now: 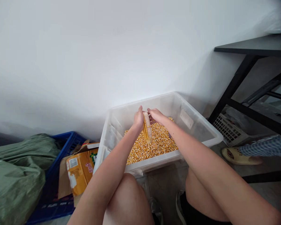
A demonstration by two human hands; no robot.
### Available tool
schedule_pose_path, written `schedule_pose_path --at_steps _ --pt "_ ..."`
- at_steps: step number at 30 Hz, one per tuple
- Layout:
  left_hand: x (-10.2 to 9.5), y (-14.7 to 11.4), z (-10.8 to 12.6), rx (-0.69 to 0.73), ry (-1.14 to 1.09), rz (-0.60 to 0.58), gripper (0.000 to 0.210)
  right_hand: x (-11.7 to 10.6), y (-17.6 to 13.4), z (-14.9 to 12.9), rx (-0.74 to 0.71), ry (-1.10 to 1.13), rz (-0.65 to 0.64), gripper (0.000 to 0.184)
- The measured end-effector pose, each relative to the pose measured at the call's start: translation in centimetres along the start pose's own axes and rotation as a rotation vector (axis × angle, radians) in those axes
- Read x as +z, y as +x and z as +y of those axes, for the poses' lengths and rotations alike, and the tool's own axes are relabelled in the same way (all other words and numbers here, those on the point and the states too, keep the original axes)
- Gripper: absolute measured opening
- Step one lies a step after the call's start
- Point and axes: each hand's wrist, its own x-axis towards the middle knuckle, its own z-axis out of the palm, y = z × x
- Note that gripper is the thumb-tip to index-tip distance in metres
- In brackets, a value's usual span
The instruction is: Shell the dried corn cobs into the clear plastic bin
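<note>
Corn cob (147, 129), held above loose kernels (140, 153) in the tub (152, 161)

Left hand (138, 118) grip pinches its upper end; whether the right hand (156, 115) clamps, I cannot tell. Best to thumb grains off along the pale strip's edge.

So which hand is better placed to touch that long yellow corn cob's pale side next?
Probably right: the right hand is beside the pale side of the long yellow-and-white corn cob, while the left hand holds its yellow side.
</note>
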Motion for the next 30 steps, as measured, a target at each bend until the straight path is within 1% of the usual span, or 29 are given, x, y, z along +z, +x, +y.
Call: schedule_pose_path --at_steps 1,2,3,5,7,9,12,13,14,15,17,18,19,21,22,23,25,27,30 --pt "-0.1 0.0 0.2 0.006 0.017 0.031 0.035 -0.1 0.0 0.0 -0.002 -0.053 0.045 0.036" --pt "-0.2 0.1 0.5 0.003 0.014 0.061 0.036 -0.2 -0.1 0.0 -0.011 -0.104 0.058 0.038" --pt "-0.3 0.2 0.8 -0.012 -0.015 0.083 0.036 -0.2 -0.3 -0.1 -0.023 -0.141 0.023 0.039" --pt "-0.8 0.6 1.4 -0.069 -0.115 0.114 0.038 0.0 -0.8 -0.3 -0.051 -0.173 -0.133 0.036" --pt "-1.3 1.0 1.9 -0.112 -0.157 0.169 0.039 0.2 -1.4 -0.4 -0.063 -0.172 -0.269 0.031" --pt "-1.9 1.3 2.2 -0.118 -0.154 0.219 0.038 0.3 -1.8 -0.5 -0.059 -0.148 -0.338 0.031" --pt "-2.4 1.6 2.3 -0.119 -0.159 0.197 0.039 -0.1 -1.6 -0.2 -0.021 -0.024 -0.440 0.032" --pt "-2.6 1.7 2.4 -0.111 -0.158 0.194 0.039 -0.4 -1.4 -0.1 -0.008 0.002 -0.443 0.034" --pt "-2.7 1.8 2.4 -0.095 -0.151 0.201 0.039 -0.7 -1.1 0.0 0.002 -0.001 -0.410 0.035" --pt "-2.7 1.8 2.4 -0.076 -0.139 0.214 0.038 -0.9 -0.9 0.1 0.009 -0.035 -0.348 0.035" --pt "-2.7 1.9 2.3 -0.039 -0.102 0.239 0.037 -1.1 -0.5 0.3 0.015 -0.154 -0.200 0.030" --pt "-2.6 1.9 2.3 -0.032 -0.087 0.239 0.038 -1.0 -0.4 0.3 0.016 -0.204 -0.158 0.028" --pt "-2.4 1.8 2.2 -0.034 -0.083 0.231 0.038 -0.7 -0.4 0.3 0.015 -0.238 -0.149 0.029" --pt "-1.9 1.7 2.0 -0.035 -0.104 0.207 0.038 0.2 -0.6 0.3 -0.031 -0.281 -0.183 0.043" --pt "-1.7 1.6 1.8 -0.019 -0.118 0.200 0.037 0.8 -0.8 0.2 -0.074 -0.307 -0.178 0.051" --pt "-1.5 1.5 1.7 0.012 -0.125 0.197 0.037 1.4 -0.9 0.1 -0.123 -0.341 -0.147 0.058" --pt "-1.2 1.4 1.5 0.098 -0.108 0.185 0.040 2.2 -1.1 0.0 -0.189 -0.413 -0.038 0.069" --pt "-1.2 1.4 1.5 0.161 -0.067 0.144 0.045 2.5 -1.2 -0.2 -0.173 -0.438 0.058 0.080" --pt "-1.4 1.2 1.6 0.227 0.066 0.088 0.050 2.4 -1.3 -0.4 -0.099 -0.431 0.134 0.088"
